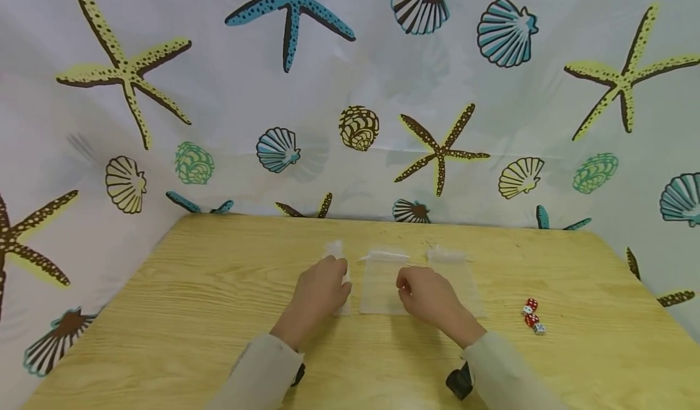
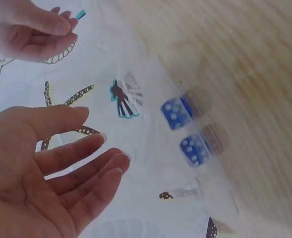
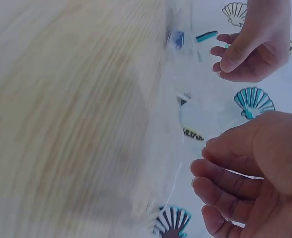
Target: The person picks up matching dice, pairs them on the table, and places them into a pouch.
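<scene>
Clear bags (image 1: 380, 291) | blue dice (image 2: 175, 114) near left fingers (image 2: 75, 151) | red, white dice (image 1: 531, 321) at right

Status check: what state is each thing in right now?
Left hand: loosely curled, holding nothing
Right hand: loosely curled, holding nothing
Left bag: mostly hidden
Middle bag: lying flat
Right bag: lying flat, partly hidden
Blue dice: resting; bagged or not, unclear
Red dice: unbagged, clustered with white dice

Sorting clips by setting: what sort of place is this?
Probably a staged tabletop recording spot; the wider room isn't visible. Signs: a wood-grain table, a starfish-and-shell-printed backdrop behind it and along both sides, and clear plastic bags laid out with red and white dice nearby.
</scene>
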{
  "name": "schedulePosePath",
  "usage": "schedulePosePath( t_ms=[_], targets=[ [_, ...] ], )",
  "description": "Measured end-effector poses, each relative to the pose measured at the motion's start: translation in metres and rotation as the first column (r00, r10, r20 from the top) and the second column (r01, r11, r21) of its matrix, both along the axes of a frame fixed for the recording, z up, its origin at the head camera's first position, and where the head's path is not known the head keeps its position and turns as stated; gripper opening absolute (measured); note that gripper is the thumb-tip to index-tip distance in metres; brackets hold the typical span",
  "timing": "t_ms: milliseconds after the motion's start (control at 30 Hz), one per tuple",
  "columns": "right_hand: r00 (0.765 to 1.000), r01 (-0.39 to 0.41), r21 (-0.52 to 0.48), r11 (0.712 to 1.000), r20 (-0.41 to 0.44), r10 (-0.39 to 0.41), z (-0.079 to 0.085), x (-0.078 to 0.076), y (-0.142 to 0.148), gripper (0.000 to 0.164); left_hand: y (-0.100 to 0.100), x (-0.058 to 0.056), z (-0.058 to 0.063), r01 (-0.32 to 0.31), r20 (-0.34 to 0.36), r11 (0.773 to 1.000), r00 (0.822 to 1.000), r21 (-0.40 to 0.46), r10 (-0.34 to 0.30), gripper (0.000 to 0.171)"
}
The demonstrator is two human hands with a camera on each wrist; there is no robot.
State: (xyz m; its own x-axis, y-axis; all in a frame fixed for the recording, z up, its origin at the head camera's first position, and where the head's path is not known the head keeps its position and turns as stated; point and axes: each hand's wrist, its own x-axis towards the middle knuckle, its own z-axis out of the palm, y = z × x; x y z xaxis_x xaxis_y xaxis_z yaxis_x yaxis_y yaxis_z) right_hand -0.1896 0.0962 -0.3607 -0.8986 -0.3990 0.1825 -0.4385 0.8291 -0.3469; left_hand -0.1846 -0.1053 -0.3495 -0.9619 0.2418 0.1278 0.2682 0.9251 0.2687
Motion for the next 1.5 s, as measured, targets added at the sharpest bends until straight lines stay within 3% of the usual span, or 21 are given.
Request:
schedulePosePath(
  t_ms=[200, 367, 567, 667, 833, 967, 1267, 1500],
  targets=[
    [0.996, 0.082, 0.005, 0.997, 0.014, -0.082, 0.004, 0.007, 0.031, 0.006, 0.010, -0.011, -0.005, 0.111, 0.070, 0.993, 0.991, 0.025, -0.113, 0.030],
    [0.993, 0.119, 0.012, 0.993, 0.017, -0.119, 0.005, 0.011, 0.055, 0.007, 0.019, -0.021, -0.014, 0.242, 0.172, 0.970, 0.955, 0.022, -0.242, 0.035],
    [0.989, 0.146, -0.005, 0.989, 0.022, -0.146, 0.006, 0.015, 0.082, 0.008, 0.025, -0.025, -0.023, 0.378, 0.126, 0.922, 0.922, -0.082, -0.366, 0.033],
    [0.989, 0.149, -0.026, 0.988, 0.010, -0.149, 0.009, 0.017, 0.097, 0.009, 0.026, -0.024, -0.025, 0.400, 0.099, 0.908, 0.916, -0.126, -0.389, 0.033],
    [0.984, 0.178, -0.018, 0.984, -0.005, -0.178, 0.012, 0.022, 0.124, 0.011, 0.030, -0.023, -0.027, 0.412, 0.118, 0.892, 0.910, -0.185, -0.396, 0.031],
    [0.980, 0.200, -0.005, 0.980, 0.004, -0.200, 0.013, 0.027, 0.145, 0.013, 0.034, -0.023, -0.030, 0.413, 0.151, 0.890, 0.909, -0.194, -0.389, 0.032],
    [0.970, 0.244, -0.018, 0.970, 0.014, -0.244, 0.012, 0.034, 0.178, 0.018, 0.035, -0.026, -0.035, 0.409, 0.135, 0.889, 0.911, -0.204, -0.389, 0.020],
    [0.953, 0.279, 0.033, 0.960, 0.115, -0.281, -0.003, 0.037, 0.193, 0.018, 0.034, -0.026, -0.034, 0.411, 0.151, 0.887, 0.910, -0.213, -0.385, 0.019]
  ],
)
